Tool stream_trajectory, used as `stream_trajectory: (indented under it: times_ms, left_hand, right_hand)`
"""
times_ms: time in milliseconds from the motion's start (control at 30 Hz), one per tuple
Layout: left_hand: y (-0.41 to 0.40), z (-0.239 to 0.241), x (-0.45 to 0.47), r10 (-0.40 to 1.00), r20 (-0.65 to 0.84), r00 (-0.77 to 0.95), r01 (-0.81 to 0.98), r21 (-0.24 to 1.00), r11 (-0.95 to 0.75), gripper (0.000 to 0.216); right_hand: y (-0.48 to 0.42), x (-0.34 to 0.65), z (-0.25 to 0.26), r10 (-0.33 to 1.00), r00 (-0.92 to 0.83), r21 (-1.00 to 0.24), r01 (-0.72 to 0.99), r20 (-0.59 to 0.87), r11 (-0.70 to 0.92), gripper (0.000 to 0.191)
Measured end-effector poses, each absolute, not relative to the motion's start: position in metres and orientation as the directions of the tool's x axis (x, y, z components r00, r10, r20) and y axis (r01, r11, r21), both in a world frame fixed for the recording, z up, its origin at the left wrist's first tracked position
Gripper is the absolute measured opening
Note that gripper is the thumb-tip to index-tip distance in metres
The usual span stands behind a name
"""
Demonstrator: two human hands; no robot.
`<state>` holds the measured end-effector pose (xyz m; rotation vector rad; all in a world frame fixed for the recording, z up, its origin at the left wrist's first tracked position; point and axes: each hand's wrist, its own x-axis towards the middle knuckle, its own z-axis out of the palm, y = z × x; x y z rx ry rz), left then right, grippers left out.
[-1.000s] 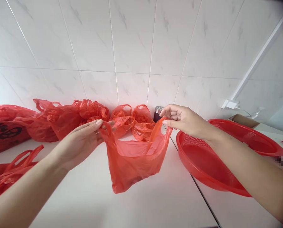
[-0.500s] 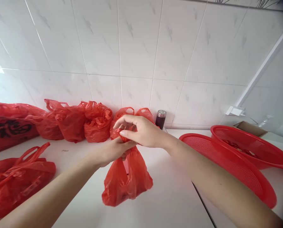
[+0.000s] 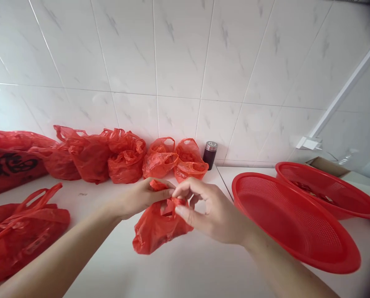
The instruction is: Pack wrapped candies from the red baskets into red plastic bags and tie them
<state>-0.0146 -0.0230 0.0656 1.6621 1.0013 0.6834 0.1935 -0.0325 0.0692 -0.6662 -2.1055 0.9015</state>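
Head view: from where I stand, the red plastic bag (image 3: 160,234) is between the person's two hands, over the middle of the white tabletop (image 3: 225,265), and I can't tell whether its base touches down. As I judge it, the work on this bag is part-way along: its upper part is drawn together and bunched, but a gap shows below the fingers and I make out no finished knot. What remains, it seems to me, is whatever closes that gap. Behind, two upright bags (image 3: 189,163) stand side by side near the tiled wall (image 3: 178,54) with their handle loops up, beside a dark flask (image 3: 210,154).

The left hand (image 3: 149,196) comes in from the lower left, its back largely upward and its thumb pointing right; its grip is closed on the gathered plastic. The right hand (image 3: 208,209) reaches in from the lower right, fingers curled inward, thumb under the forefinger, its grip pinching a twisted strip of the same bag. The fingertips of both nearly meet. Beyond the right forearm lie a red basket (image 3: 284,223) and, behind it, a second basket (image 3: 358,205) with small things too blurred to name
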Motion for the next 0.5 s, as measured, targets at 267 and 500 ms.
stream_trajectory:
  times_ms: [267,500]
  left_hand:
    - [-0.017,0.047,-0.003,0.925,0.155,0.348,0.646,0.676,-0.356,0.014]
    - [-0.002,0.024,0.010,0.835,0.494,0.242,0.658,0.549,-0.516,0.023]
  right_hand:
    - [0.016,0.175,0.009,0.816,-0.490,-0.899,0.131,0.308,0.418,0.031]
    - [0.021,0.185,-0.003,0.810,-0.536,-0.969,-0.072,0.238,0.237,0.023]
